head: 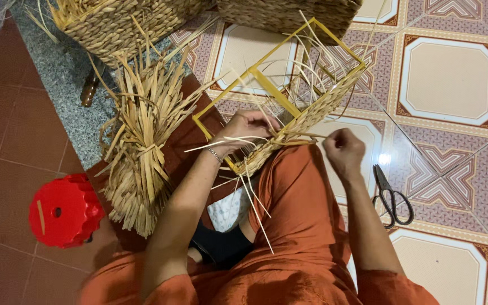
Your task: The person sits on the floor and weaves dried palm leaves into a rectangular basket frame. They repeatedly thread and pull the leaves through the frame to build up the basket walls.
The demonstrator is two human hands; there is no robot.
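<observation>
While a half-woven basket on a yellow frame (289, 107) rests on the person's orange-clad knee, the left hand (248, 127) clamps its woven wall (306, 121), fingers curled over pale straw strands. Just right of the basket, the right hand (343, 148) is closed in a fist, pinching a strand drawn from the weave. Left of the basket lies a tied straw bundle (142, 147), with a red plastic stool (63, 210) beyond it. Black scissors (391, 195) lie on patterned floor tiles (447, 79) to the basket's right.
</observation>
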